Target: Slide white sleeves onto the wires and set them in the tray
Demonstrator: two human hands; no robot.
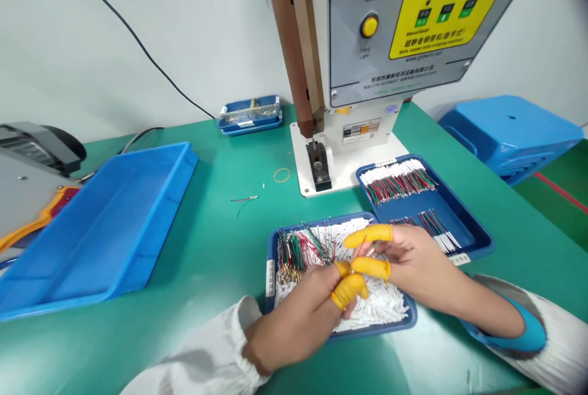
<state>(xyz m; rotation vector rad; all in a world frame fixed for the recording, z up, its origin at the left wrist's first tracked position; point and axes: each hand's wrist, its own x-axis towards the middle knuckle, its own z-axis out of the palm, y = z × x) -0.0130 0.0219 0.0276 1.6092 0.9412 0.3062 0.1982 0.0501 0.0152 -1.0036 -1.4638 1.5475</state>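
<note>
Both hands meet over a blue tray [271, 297] filled with small white sleeves [383, 303] and a bundle of red, green and dark wires [298, 248] with brass-coloured ends. Yellow finger cots cover the thumb and index finger of each. My left hand [316, 303] is closed in a pinch, its fingertips against those of my right hand [404, 260]. A thin red wire [361, 247] shows between the fingers of my right hand, running down towards the pinch. The fingers hide its lower end, and whether a sleeve is on it cannot be made out.
A second blue tray [478, 242] holds rows of sleeved wires on the right. Behind stands a crimping machine [367, 95] on a white base. A large blue bin [105, 223] lies left, a small tray [250, 116] at the wall. One loose wire [245, 199] and a rubber band [282, 175] lie mid-table.
</note>
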